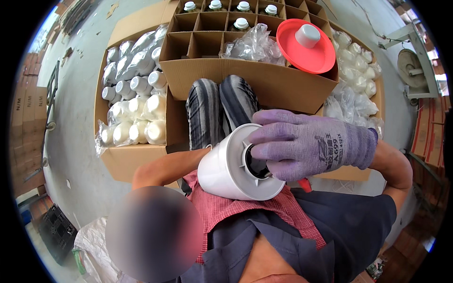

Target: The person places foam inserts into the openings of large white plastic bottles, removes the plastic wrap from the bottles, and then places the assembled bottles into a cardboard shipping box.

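A white plastic cylinder (pixel 214 172) lies tilted in my lap, its ribbed end with a round dark opening (pixel 256 162) turned toward me. My right hand (pixel 302 144), in a purple knit glove, is closed over that end with its fingertips at the opening's edge. From under the palm sticks out the red handle (pixel 305 185) of a tool; a bit of metal shows beside the opening. The tool's kind is mostly hidden. My left forearm (pixel 172 165) reaches behind the cylinder, which hides the left hand and its fingers.
Ahead stands a divided cardboard box (pixel 207 70) with several white-capped bottles, clear plastic and a red dish (pixel 306 47) bearing a white cap. Boxes of plastic-wrapped white parts flank it at left (pixel 137 113) and right (pixel 356 70). A wheeled metal frame (pixel 413 66) stands far right.
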`<state>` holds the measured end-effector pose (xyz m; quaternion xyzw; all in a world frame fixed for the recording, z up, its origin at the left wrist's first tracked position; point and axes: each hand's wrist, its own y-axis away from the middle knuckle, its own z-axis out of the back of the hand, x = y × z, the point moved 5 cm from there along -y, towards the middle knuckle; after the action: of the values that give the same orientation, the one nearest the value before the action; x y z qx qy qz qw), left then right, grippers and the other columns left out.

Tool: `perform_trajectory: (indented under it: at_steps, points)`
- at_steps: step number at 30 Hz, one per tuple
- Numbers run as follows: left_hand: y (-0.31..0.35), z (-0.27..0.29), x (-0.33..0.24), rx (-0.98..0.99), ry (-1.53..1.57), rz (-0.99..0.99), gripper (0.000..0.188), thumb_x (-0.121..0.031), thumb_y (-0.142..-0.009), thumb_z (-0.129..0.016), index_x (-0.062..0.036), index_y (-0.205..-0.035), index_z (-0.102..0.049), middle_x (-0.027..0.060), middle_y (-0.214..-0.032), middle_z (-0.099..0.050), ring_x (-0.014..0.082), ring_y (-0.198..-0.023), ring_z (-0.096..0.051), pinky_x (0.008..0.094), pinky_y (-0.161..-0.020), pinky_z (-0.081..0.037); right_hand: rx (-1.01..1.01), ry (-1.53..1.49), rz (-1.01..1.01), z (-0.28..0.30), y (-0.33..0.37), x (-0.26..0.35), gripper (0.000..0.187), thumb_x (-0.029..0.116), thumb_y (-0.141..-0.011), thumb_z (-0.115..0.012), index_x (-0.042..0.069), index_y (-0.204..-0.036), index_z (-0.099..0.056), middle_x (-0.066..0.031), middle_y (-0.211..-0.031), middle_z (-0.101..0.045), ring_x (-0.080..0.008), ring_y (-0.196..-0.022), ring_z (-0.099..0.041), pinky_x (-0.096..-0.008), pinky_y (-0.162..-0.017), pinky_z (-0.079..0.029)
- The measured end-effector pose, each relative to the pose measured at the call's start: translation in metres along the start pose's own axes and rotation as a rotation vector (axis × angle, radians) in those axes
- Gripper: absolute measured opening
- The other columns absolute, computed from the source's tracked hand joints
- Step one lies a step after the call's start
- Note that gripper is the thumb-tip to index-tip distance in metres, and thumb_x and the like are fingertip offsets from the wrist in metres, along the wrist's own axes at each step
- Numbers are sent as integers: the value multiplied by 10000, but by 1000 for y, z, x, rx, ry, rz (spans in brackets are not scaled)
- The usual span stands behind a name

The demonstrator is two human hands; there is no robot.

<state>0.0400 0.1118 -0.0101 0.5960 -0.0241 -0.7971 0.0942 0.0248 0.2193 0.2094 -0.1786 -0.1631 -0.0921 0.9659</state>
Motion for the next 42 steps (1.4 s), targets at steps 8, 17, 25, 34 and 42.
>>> perform_trajectory:
  at_steps: [8, 17, 25, 34, 42]
  points:
    - [14, 14, 3, 2, 3, 27, 284, -242, -889, -626, -23, -1068, -656, 141, -1054, -683, 247, -916, -675, 341, -743, -531, -46, 149, -29, -2, 4, -4, 251, 136, -619, -685, 93, -838, -569, -91, -1011, -553, -318, -1065, -552, -530, -1013, -449]
    - [9, 15, 2, -6, -20, 3, 282, -261, -894, -625, -27, -1046, -668, 142, -1043, -688, 246, -898, -684, 335, -726, -535, 52, 97, -21, -9, 1, -2, 266, 173, -674, -704, 74, -888, -580, -107, -1023, -584, -302, -941, -599, -513, -882, -512]
    - [83, 147, -1, -1148, 106, 61, 275, -260, -914, -584, -3, -938, -680, 135, -895, -704, 267, -760, -692, 331, -691, -529, -588, -1144, -1488, -72, 84, -79, 204, 241, -904, -558, 55, -986, -578, 0, -749, -570, -54, -593, -558, -228, -467, -449]
    - [122, 180, -2, -1508, -39, -75, 172, -97, -907, -575, 20, -998, -664, 107, -1001, -698, 193, -922, -654, 309, -846, -511, -933, -1642, -1374, -80, 74, -144, 279, 305, -956, -578, 48, -1064, -585, -11, -756, -601, -94, -544, -537, -244, -467, -440]
    - [78, 141, 24, -1157, 1402, -333, 356, -155, -996, -418, 14, -1305, -471, 131, -1250, -583, 246, -1092, -609, 377, -918, -529, -103, 693, -1422, -101, 267, -260, 501, 385, -852, -604, 97, -1253, -519, -139, -1156, -571, -325, -999, -580, -468, -785, -485]
